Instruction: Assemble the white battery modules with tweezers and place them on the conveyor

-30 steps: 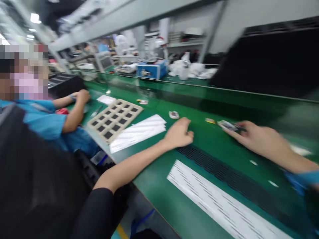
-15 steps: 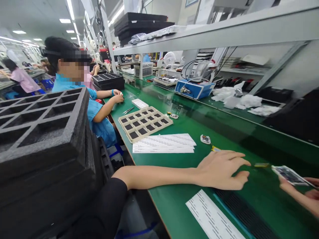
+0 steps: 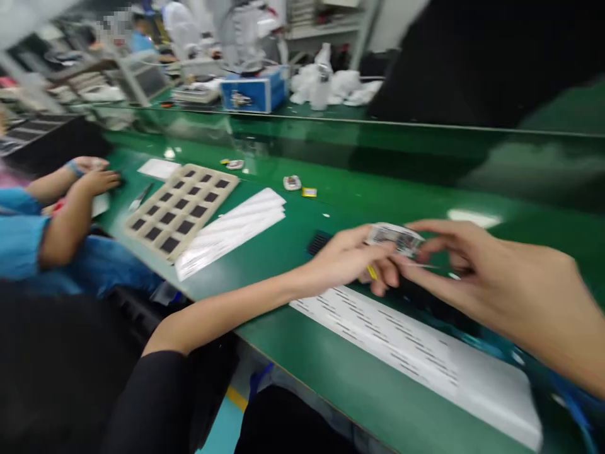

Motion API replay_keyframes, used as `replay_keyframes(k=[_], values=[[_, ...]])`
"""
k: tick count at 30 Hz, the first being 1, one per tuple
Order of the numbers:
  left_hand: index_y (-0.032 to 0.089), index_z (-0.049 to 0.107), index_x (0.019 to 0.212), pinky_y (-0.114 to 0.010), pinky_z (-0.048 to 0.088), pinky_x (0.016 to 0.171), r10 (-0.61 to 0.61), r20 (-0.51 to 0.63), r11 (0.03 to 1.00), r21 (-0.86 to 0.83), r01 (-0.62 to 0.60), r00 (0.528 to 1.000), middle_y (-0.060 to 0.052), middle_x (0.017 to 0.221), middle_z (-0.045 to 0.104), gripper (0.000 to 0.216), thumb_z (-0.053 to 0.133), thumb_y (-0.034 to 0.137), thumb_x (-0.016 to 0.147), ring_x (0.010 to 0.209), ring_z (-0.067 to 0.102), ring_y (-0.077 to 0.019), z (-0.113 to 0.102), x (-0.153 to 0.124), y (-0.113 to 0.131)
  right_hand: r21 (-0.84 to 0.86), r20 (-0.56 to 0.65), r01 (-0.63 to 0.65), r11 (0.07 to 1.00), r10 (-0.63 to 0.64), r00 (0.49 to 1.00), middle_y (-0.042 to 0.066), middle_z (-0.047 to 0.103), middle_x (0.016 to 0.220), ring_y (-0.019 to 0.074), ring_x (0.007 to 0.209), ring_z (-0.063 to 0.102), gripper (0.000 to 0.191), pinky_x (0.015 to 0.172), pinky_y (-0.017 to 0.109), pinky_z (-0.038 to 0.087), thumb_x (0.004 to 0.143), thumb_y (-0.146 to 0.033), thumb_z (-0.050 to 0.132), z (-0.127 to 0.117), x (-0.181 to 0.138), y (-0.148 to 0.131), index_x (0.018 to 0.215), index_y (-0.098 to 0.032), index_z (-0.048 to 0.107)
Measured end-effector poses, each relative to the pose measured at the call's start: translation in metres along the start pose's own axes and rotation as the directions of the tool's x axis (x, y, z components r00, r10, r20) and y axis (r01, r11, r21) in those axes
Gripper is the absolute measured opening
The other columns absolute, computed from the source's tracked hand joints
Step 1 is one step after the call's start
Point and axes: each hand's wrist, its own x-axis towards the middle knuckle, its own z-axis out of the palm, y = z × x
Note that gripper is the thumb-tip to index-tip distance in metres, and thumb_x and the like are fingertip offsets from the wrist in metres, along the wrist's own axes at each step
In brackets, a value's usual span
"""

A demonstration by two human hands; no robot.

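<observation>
My left hand [image 3: 343, 255] is closed on a small circuit board in a white case [image 3: 392, 238], thumb on top and fingers beneath. A yellow piece [image 3: 372, 272] shows below it, by those fingers. My right hand [image 3: 496, 271] pinches the same case at its right end, thumb and forefinger curled round the edge. A thin pale sliver by the right thumb is too blurred to name. Under both hands lie a white label sheet [image 3: 378, 334] with rows of dark marks and a black ridged mat [image 3: 319, 243], mostly hidden by my hands.
Farther left are more label strips [image 3: 231, 233], a beige compartment tray [image 3: 182, 211], another white-cased board [image 3: 292, 183] and a yellow battery [image 3: 309, 192]. A co-worker's hands [image 3: 97, 176] are at the far left. A blue box [image 3: 255, 91] stands behind the low clear barrier.
My view has swung right and down. My left hand, earlier open above the table, has come to the cased board that my right hand held, and now grips it too.
</observation>
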Motion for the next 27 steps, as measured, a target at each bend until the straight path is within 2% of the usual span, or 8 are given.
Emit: replay_keyframes(k=[2, 5, 9, 12, 15, 22, 25, 27], values=[[0.018, 0.053, 0.092, -0.018, 0.037, 0.046, 0.047, -0.044, 0.998, 0.043, -0.045, 0.998, 0.004, 0.059, 0.066, 0.012, 0.051, 0.018, 0.104, 0.041, 0.059, -0.0079, 0.002, -0.003, -0.001, 0.0, -0.028, 0.06, 0.998, -0.06, 0.998, 0.004, 0.074, 0.08, 0.016, 0.046, 0.058, 0.034, 0.043, 0.031, 0.035, 0.111, -0.053, 0.048, -0.005, 0.005, -0.003, 0.124, -0.023, 0.059], [0.019, 0.053, 0.093, -0.02, 0.039, 0.043, 0.131, -0.104, 0.982, 0.148, -0.115, 0.986, 0.004, 0.064, 0.067, 0.01, 0.055, 0.023, 0.101, 0.038, 0.059, -0.0083, 0.002, -0.005, -0.004, 0.03, 0.046, 0.015, 0.999, -0.016, 0.999, 0.004, 0.077, 0.095, 0.0174, 0.06, 0.067, 0.024, 0.048, 0.029, 0.038, 0.111, -0.04, 0.048, -0.008, 0.007, -0.005, 0.121, -0.023, 0.061], [0.02, 0.054, 0.092, -0.022, 0.048, 0.047, 0.226, -0.098, 0.963, 0.175, -0.207, 0.969, 0.005, 0.063, 0.066, 0.013, 0.059, 0.03, 0.098, 0.042, 0.064, -0.0112, 0.004, -0.006, -0.009, 0.119, 0.078, 0.0, 0.993, -0.009, 0.997, 0.0, 0.075, 0.085, 0.0155, 0.061, 0.066, 0.015, 0.049, 0.027, 0.037, 0.108, -0.025, 0.05, -0.01, 0.003, -0.009, 0.104, -0.024, 0.064], [0.021, 0.056, 0.099, -0.024, 0.051, 0.048, 0.244, -0.11, 0.961, 0.157, -0.226, 0.963, 0.003, 0.067, 0.07, 0.016, 0.06, 0.036, 0.099, 0.042, 0.065, -0.0124, 0.006, -0.007, -0.01, 0.129, 0.063, -0.088, 0.988, 0.08, 0.995, -0.001, 0.071, 0.072, 0.0149, 0.053, 0.06, 0.015, 0.049, 0.028, 0.036, 0.107, -0.028, 0.052, -0.01, 0.002, -0.009, 0.098, -0.024, 0.063], [0.022, 0.055, 0.103, -0.025, 0.049, 0.046, 0.297, -0.158, 0.942, 0.21, -0.262, 0.942, 0.003, 0.069, 0.072, 0.011, 0.056, 0.033, 0.102, 0.041, 0.063, -0.0117, 0.007, -0.006, -0.012, 0.128, 0.045, -0.172, 0.977, 0.167, 0.985, 0.0, 0.073, 0.074, 0.0161, 0.053, 0.06, 0.015, 0.05, 0.03, 0.038, 0.107, -0.033, 0.054, -0.008, 0.004, -0.009, 0.107, -0.023, 0.065], [0.024, 0.055, 0.114, -0.027, 0.051, 0.05, 0.342, -0.172, 0.915, 0.284, -0.286, 0.924, 0.005, 0.071, 0.069, 0.012, 0.053, 0.032, 0.105, 0.044, 0.064, -0.0139, 0.007, -0.009, -0.019, 0.02, 0.039, -0.141, 0.99, 0.14, 0.989, 0.003, 0.08, 0.106, 0.0204, 0.079, 0.073, 0.025, 0.055, 0.031, 0.04, 0.11, -0.031, 0.047, -0.001, 0.002, -0.014, 0.114, -0.024, 0.071], [0.026, 0.056, 0.121, -0.029, 0.053, 0.053, 0.371, -0.186, 0.881, 0.379, -0.282, 0.91, 0.005, 0.071, 0.069, 0.017, 0.051, 0.032, 0.106, 0.047, 0.066, -0.0152, 0.007, -0.01, -0.021, 0.03, 0.062, -0.155, 0.987, 0.153, 0.986, 0.003, 0.08, 0.108, 0.0199, 0.08, 0.073, 0.028, 0.055, 0.031, 0.041, 0.111, -0.032, 0.044, 0.003, 0.0, -0.013, 0.119, -0.025, 0.07], [0.025, 0.058, 0.123, -0.031, 0.055, 0.057, 0.365, -0.201, 0.878, 0.4, -0.264, 0.909, 0.005, 0.064, 0.067, 0.02, 0.05, 0.032, 0.106, 0.048, 0.067, -0.0168, 0.008, -0.012, -0.021, 0.058, 0.069, -0.144, 0.988, 0.14, 0.988, 0.002, 0.08, 0.105, 0.0195, 0.079, 0.073, 0.028, 0.055, 0.031, 0.04, 0.112, -0.031, 0.044, 0.005, 0.0, -0.012, 0.121, -0.026, 0.069]])
